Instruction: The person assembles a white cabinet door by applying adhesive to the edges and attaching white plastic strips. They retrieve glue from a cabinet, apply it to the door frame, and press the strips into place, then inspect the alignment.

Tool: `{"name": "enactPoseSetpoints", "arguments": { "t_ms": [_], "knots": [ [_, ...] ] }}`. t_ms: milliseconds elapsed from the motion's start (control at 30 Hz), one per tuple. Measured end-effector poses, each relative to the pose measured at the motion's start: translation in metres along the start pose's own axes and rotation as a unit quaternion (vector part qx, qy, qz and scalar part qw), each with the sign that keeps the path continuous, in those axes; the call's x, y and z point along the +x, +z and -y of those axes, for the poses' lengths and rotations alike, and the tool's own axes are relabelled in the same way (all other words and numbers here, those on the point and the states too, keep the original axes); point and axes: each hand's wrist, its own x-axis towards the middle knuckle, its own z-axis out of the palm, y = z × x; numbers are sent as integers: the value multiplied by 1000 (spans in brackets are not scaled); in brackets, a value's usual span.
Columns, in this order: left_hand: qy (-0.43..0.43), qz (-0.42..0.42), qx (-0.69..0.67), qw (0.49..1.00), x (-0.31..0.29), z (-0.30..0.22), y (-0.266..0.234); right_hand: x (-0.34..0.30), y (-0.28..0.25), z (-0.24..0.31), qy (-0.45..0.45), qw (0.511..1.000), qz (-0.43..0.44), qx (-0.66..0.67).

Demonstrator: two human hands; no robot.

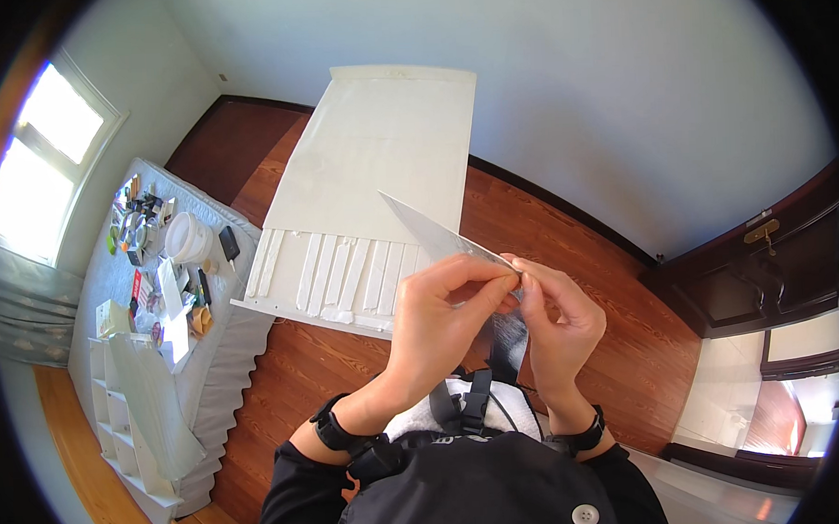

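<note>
The left hand (440, 312) and right hand (564, 320) pinch the near end of a thin pale sheet (432, 223); its long axis slants forward from the fingertips toward the white panel's (379, 152) left edge; the left hand is nearer its tip; the right's exact grip seems partly hidden.

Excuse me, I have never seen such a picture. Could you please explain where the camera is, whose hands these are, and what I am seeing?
There is no robot here: these are a person's own bare left hand and right hand. A wide fisheye camera on the person's head looks down, so straight edges bend near the rim. The hands meet at the near end of a thin, pale sheet, pinching it. Beyond stands a white board, with white strips side by side at its near end. At left, a cloth-covered surface carries a white bucket and many small items.
</note>
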Motion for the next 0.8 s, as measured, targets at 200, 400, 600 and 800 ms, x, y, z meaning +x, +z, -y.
{"name": "enactPoseSetpoints", "arguments": {
  "t_ms": [200,400,600,800],
  "knots": [
    [-25,-2,1,1000,1,-1,0,1,1,-4,-93,995,0,-46],
    [-10,-8,1,1000,1,4,3,1,0,-8,-104,993,6,-48],
    [33,-1,11,999,1,6,3,5,-5,-6,-102,994,21,-42],
    [54,3,51,997,3,10,-1,7,-5,-4,-81,995,29,-58]
  ]
}}
